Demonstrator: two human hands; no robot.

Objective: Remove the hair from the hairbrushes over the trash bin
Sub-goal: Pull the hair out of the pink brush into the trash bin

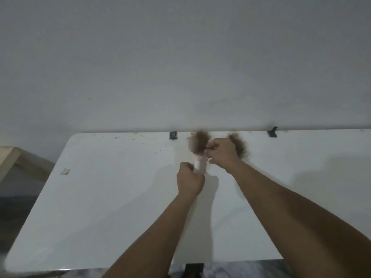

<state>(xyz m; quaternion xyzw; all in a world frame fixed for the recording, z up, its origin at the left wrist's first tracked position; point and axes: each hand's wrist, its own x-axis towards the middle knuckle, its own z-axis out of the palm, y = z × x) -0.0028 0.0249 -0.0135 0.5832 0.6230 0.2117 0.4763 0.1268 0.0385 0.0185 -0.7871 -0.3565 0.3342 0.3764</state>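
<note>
My left hand (pixel 189 180) grips the pale pink handle of a hairbrush (pixel 200 164) above the white table (pixel 112 197). The brush head is wrapped in a clump of brown hair (pixel 198 141), blurred. My right hand (pixel 221 154) pinches the hair at the head's right side. A second brown hair clump (pixel 240 146) lies just behind my right hand near the table's far edge; whether a brush is under it is hidden. No trash bin is in view.
The table stands against a plain white wall (pixel 180 67). Two dark brackets (pixel 173 135) (pixel 272 133) sit at its far edge. Small dark specks and a chipped spot (pixel 65 171) mark the top. A wooden frame (pixel 12 157) stands at left.
</note>
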